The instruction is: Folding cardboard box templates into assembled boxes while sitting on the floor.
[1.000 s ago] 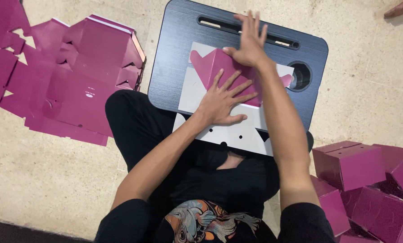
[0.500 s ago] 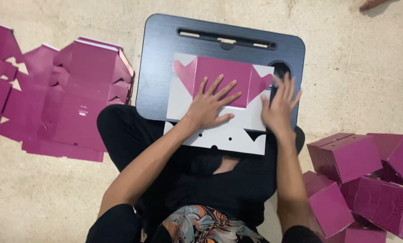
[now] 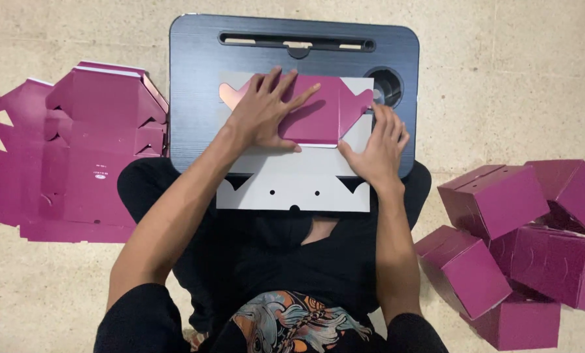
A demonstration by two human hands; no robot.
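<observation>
A flat cardboard box blank (image 3: 292, 183), white inside and magenta outside, lies on a dark lap tray (image 3: 194, 98) over my legs. Its far part is folded over, magenta side up. My left hand (image 3: 266, 111) presses flat on that folded magenta flap, fingers spread. My right hand (image 3: 376, 147) rests flat on the blank's right edge, beside the flap, fingers together and pointing away. Neither hand grips anything.
A stack of unfolded magenta box blanks (image 3: 76, 150) lies on the floor to the left. Several assembled magenta boxes (image 3: 521, 242) are piled on the floor at the right. The tray has a round cup hole (image 3: 385, 85) and a slot (image 3: 297, 43) along its far edge.
My right hand came back from the tray's far edge to the blank's right side. My left hand moved up onto the folded flap. The blank now lies squarer on the tray.
</observation>
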